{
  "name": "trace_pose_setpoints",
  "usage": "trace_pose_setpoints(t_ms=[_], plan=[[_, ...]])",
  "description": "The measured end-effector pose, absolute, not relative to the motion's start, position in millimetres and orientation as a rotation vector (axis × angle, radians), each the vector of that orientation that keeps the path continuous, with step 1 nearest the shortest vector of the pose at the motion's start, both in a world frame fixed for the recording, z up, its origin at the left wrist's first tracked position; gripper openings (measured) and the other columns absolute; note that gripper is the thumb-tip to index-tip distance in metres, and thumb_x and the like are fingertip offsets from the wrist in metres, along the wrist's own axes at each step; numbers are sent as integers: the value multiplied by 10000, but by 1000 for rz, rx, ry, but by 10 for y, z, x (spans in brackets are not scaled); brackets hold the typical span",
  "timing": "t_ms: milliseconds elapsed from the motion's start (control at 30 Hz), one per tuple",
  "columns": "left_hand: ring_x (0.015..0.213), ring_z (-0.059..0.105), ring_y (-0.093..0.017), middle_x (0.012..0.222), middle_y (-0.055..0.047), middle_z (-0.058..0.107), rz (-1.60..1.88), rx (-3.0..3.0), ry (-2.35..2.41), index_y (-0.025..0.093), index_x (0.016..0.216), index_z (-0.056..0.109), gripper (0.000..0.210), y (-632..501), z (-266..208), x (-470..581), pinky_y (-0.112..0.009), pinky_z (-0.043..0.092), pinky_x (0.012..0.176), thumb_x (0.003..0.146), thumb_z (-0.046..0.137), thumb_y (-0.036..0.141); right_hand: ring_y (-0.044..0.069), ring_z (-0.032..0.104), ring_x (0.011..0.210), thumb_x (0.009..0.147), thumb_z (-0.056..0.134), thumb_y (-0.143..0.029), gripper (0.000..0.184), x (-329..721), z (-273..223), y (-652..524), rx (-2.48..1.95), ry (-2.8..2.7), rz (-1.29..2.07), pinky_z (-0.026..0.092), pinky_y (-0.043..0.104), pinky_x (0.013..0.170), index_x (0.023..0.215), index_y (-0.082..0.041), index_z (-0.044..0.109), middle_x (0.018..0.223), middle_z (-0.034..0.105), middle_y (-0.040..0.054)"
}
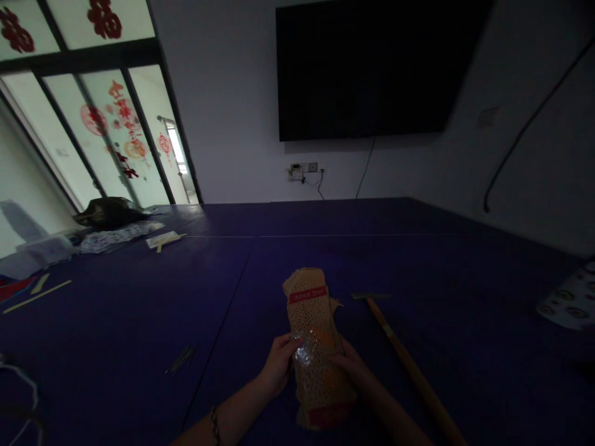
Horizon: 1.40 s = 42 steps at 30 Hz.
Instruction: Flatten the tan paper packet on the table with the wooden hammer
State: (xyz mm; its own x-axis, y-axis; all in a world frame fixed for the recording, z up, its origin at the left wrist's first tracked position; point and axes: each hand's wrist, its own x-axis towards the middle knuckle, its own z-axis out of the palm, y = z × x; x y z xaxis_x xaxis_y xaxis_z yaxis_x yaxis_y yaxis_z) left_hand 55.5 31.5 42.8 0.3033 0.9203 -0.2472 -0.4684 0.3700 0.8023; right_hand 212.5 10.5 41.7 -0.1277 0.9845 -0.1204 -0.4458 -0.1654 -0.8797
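Your left hand and right hand grasp a dotted brown packet between them.
Your left thumb rests at its shiny patch, your right fingers lie along its other side, and it is over the dark blue worktop; whether it touches, I cannot tell. Near it on the right lies a long tool with a wooden handle; to your left, thin metal rods lie in a bunch. Farther out are a flat white item with yellow strips and a dark screen.
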Motion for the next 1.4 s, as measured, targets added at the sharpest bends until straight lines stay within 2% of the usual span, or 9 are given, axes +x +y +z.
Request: trace_pose_setpoints(t_ms=[200, 467, 600, 700, 867, 1067, 1267, 1400], plan=[[683, 615, -175, 748, -83, 694, 1093, 668, 789, 98, 758, 682, 298, 314, 438, 573, -262, 446, 685, 570, 727, 324, 313, 590, 959, 496, 707, -200, 440, 2204, 398, 151, -918, -849, 1592, 407, 476, 865, 928, -222, 631, 949, 699, 50], [924, 595, -188, 1018, -58, 648, 1265, 431, 682, 168, 900, 625, 272, 360, 386, 532, -307, 455, 825, 690, 641, 339, 264, 551, 1041, 566, 701, -209, 512, 2119, 505, 176, -588, -884, 1698, 399, 423, 906, 1063, -222, 577, 1102, 633, 67], [928, 597, -169, 1007, -47, 649, 1209, 348, 637, 172, 898, 615, 212, 298, 389, 565, -297, 441, 875, 724, 611, 294, 260, 606, 941, 570, 699, -174, 414, 2136, 466, 181, -761, -832, 1616, 427, 419, 875, 972, -195, 603, 960, 688, 63], [898, 605, -166, 948, -59, 663, 1180, 367, 624, 139, 840, 623, 166, 243, 385, 587, -298, 430, 896, 698, 631, 223, 250, 628, 878, 553, 668, -144, 379, 2225, 464, 218, -866, -797, 1552, 451, 404, 841, 922, -204, 608, 849, 709, 25], [821, 620, -172, 798, -48, 672, 1177, 413, 715, 134, 784, 608, 121, 213, 407, 573, -339, 455, 849, 664, 621, 137, 250, 637, 836, 538, 599, -127, 370, 2381, 533, 283, -893, -816, 1557, 488, 382, 757, 900, -201, 614, 822, 710, 22], [886, 615, -181, 905, -32, 665, 1302, 354, 740, 179, 908, 583, 230, 290, 505, 501, -350, 483, 816, 691, 582, 103, 245, 653, 737, 532, 576, -115, 353, 2481, 568, 310, -941, -833, 1569, 505, 366, 668, 877, -180, 613, 800, 715, 35], [777, 640, -164, 877, -58, 673, 1301, 330, 769, 142, 888, 586, 195, 360, 501, 460, -329, 504, 777, 697, 617, 113, 224, 653, 748, 542, 591, -102, 338, 2438, 532, 308, -964, -801, 1548, 513, 334, 658, 864, -202, 611, 799, 715, 5], [805, 639, -166, 930, -60, 668, 1313, 348, 784, 153, 886, 591, 195, 347, 530, 462, -330, 509, 778, 697, 640, 149, 207, 655, 714, 562, 592, -105, 319, 2424, 505, 311, -988, -774, 1522, 519, 320, 646, 862, -208, 615, 764, 716, -9]])
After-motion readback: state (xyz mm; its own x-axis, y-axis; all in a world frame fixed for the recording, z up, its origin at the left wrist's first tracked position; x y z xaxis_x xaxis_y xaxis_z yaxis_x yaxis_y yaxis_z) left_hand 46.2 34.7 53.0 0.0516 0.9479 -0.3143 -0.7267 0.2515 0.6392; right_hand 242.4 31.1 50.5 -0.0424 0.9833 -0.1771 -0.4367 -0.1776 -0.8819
